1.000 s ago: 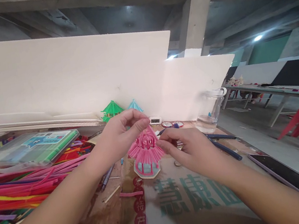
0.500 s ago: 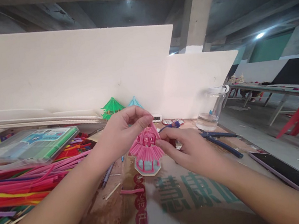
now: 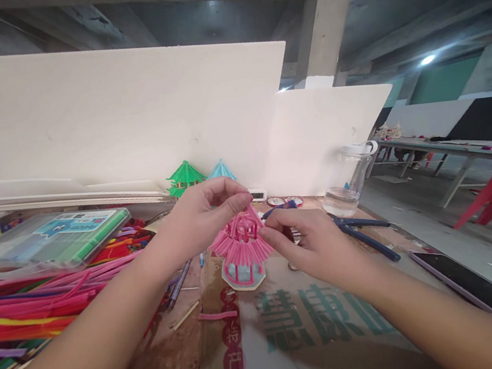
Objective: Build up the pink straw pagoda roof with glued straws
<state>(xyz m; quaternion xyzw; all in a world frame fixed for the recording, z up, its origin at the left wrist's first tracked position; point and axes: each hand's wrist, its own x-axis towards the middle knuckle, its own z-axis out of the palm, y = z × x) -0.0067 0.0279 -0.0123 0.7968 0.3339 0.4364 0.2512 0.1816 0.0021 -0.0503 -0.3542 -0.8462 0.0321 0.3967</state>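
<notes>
A small pink pavilion model [image 3: 243,251], made of pipe cleaners, stands upright on a pale octagonal base on the cardboard. My left hand [image 3: 214,204] is closed in a pinch at the roof's peak, on the upper end of a pink pipe cleaner [image 3: 254,213] that slopes down to the right. My right hand [image 3: 302,234] pinches near the lower end of that strip, by the roof's right side. The fingers hide part of the upper roof. Behind my left hand stand a green pavilion model [image 3: 185,175] and a light blue one [image 3: 222,171].
Bundled pipe cleaners [image 3: 59,298] and a clear plastic case [image 3: 51,241] lie at left. To the right are dark blue pliers [image 3: 369,237], a water jug [image 3: 348,184] and a phone [image 3: 484,291]. A cut pink piece [image 3: 218,315] lies in front. White boards [image 3: 125,116] stand behind.
Both hands have shifted only slightly, with the left a little lower. The pink model and the things around it stay in place.
</notes>
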